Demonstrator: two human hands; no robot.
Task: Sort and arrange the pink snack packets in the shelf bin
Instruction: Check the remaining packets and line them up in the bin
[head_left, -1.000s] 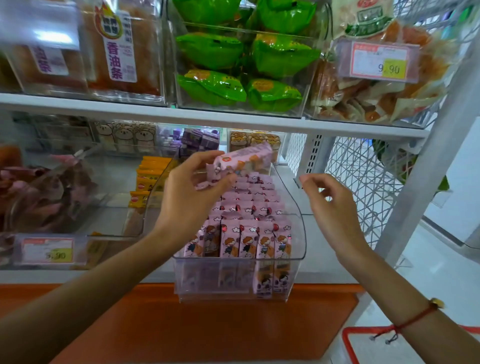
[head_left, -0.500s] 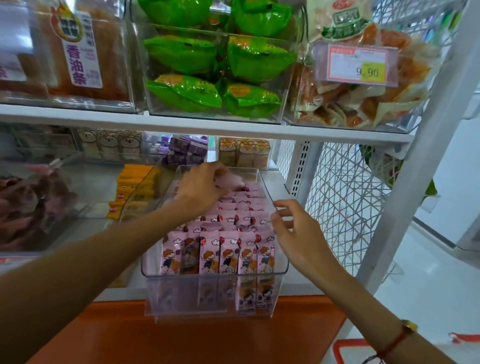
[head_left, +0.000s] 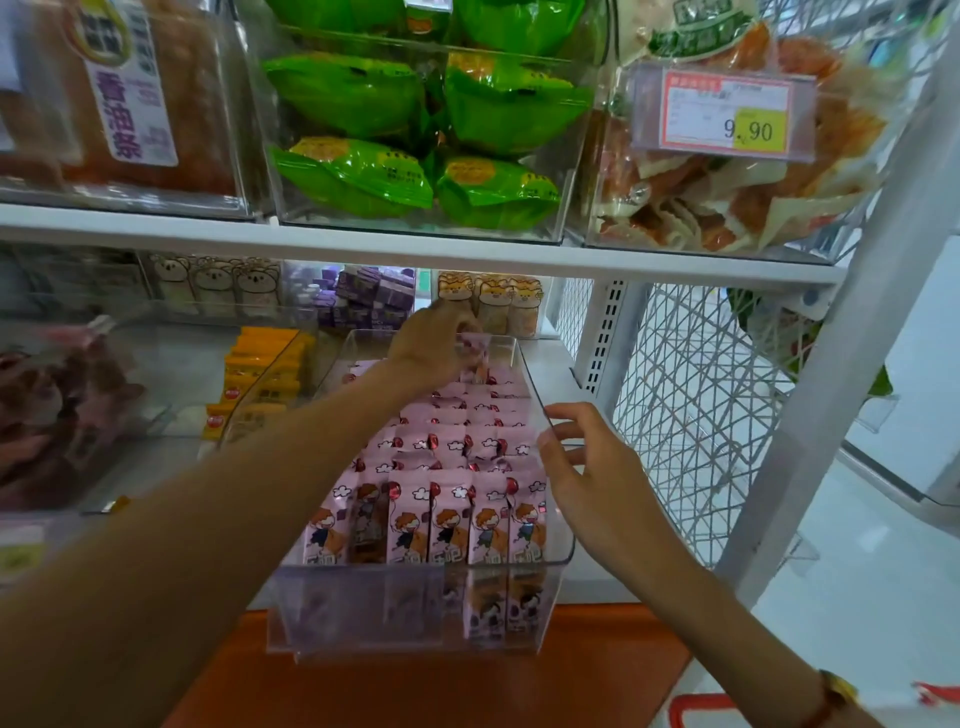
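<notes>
A white metal shelf (head_left: 415, 254) runs across the view, held by a white upright (head_left: 852, 364) on the right, with a wire mesh panel (head_left: 691, 395) behind it. Below the lower shelf is an orange ledge (head_left: 441, 686); a pale floor (head_left: 872, 597) shows at right.

On the upper shelf stand three clear bins: one with brown snack bags (head_left: 156, 98), one with green packets (head_left: 431, 135), and one with orange-and-white packets (head_left: 727, 202) bearing a price tag (head_left: 727, 111) marked 9.90.

On the lower shelf a clear bin (head_left: 405, 613) juts out over the ledge. Pink packets (head_left: 452, 499) fill it in upright rows, front to back. To its left is another clear bin with yellow packets (head_left: 260, 374), and further left a blurred bin of dark pinkish bags (head_left: 57, 405). Behind are purple boxes (head_left: 369, 296) and cartoon-face packs (head_left: 488, 296).

The left hand (head_left: 431, 343) reaches to the back of the bin, fingers curled on a pink packet there. The right hand (head_left: 587, 467) hovers at the bin's right wall, fingers loosely spread, gripping nothing. A red cord (head_left: 826, 701) circles its wrist.
</notes>
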